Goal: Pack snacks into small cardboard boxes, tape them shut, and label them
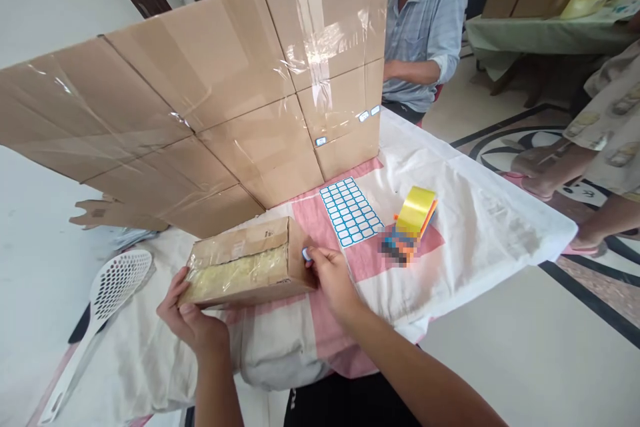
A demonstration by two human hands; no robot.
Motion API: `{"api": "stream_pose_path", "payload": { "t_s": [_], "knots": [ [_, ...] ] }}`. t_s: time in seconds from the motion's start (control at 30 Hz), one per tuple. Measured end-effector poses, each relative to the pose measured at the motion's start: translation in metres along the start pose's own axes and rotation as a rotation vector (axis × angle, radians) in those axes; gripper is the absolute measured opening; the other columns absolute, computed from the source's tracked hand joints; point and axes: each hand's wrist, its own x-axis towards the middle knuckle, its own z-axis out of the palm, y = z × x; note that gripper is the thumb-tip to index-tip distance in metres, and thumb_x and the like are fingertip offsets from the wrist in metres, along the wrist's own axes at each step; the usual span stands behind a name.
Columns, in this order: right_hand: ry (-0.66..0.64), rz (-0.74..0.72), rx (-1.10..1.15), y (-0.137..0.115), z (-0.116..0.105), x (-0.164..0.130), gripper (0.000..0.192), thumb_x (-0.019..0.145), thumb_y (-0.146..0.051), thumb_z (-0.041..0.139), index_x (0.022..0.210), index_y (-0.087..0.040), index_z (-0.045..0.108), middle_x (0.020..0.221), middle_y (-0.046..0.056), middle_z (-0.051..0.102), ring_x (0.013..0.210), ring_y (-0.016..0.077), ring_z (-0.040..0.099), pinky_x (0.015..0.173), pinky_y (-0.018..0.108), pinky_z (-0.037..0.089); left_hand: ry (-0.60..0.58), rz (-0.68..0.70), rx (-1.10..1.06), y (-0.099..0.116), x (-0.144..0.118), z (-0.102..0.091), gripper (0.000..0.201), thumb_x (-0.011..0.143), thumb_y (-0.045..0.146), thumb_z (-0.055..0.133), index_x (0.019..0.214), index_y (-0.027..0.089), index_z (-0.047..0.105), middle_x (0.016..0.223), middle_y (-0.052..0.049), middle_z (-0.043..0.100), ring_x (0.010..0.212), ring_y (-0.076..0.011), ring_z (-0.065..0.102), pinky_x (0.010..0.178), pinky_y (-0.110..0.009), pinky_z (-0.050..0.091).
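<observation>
- Cardboard wall (210,87): a big screen of flattened cartons joined with clear tape stands upright across the far side of the table; three small blue-edged stickers sit on its lower right panels.
- Table (500,220): covered with a white cloth that has a pink patch under the working area.
- Person (425,40) in a striped shirt sits behind the wall's right end; another person's sleeve and arm show at the right edge.
- Second table (540,37), far right, with a green cover, carries cartons.
- Box (247,261): a small taped carton lying on its side on the cloth, just in front of the wall, its long taped face toward the camera.
- Skimmer (113,287): white, perforated, lying at the table's left edge, apart from the box.
- Left hand (193,320): grasps the box's near left corner from below, fingers curled under its bottom edge.
- Right hand (333,277): fingertips rest against the box's right end, pinching a sticker (307,254) there.
- Label sheet (351,211): blue-edged blank stickers in rows, flat on the pink patch, right of the box.
- Tape roll (416,210): yellow, standing on edge in an orange dispenser just right of the sheet.
</observation>
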Motion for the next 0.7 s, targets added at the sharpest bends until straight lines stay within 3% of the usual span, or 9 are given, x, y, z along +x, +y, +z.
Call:
{"api": "stream_pose_path", "payload": {
  "t_s": [0.27,0.5,0.7],
  "knots": [
    [0.054,-0.013,-0.049,-0.006,0.008,-0.006,0.034,0.073,-0.049,0.059,0.055,-0.021,0.052,0.057,-0.004,0.044,0.058,0.0131,0.036,0.058,0.029,0.025,0.013,-0.008,0.013,0.005,0.000,0.003,0.032,0.100,0.041,0.042,0.111,0.015,0.056,0.134,-0.019,0.064,0.132,-0.0302,0.058,0.116,-0.055,0.038],
    [0.066,-0.023,-0.167,-0.005,0.012,-0.009,0.035,0.074,-0.047,0.053,0.053,-0.024,0.036,0.056,-0.004,0.030,0.055,0.0129,0.028,0.052,0.029,0.019,0.043,-0.040,0.058,0.009,-0.001,0.006,0.032,0.099,0.041,0.039,0.110,0.016,0.056,0.135,-0.017,0.065,0.131,-0.0285,0.059,0.116,-0.055,0.040],
    [0.048,0.058,-0.154,-0.004,0.005,-0.012,0.033,0.071,-0.047,0.055,0.050,-0.023,0.047,0.054,-0.002,0.044,0.056,0.0145,0.039,0.054,0.029,0.027,0.058,-0.037,0.049,0.009,-0.002,0.007,0.032,0.098,0.041,0.039,0.110,0.016,0.056,0.134,-0.017,0.065,0.131,-0.0288,0.060,0.117,-0.055,0.039]
  ]
}}
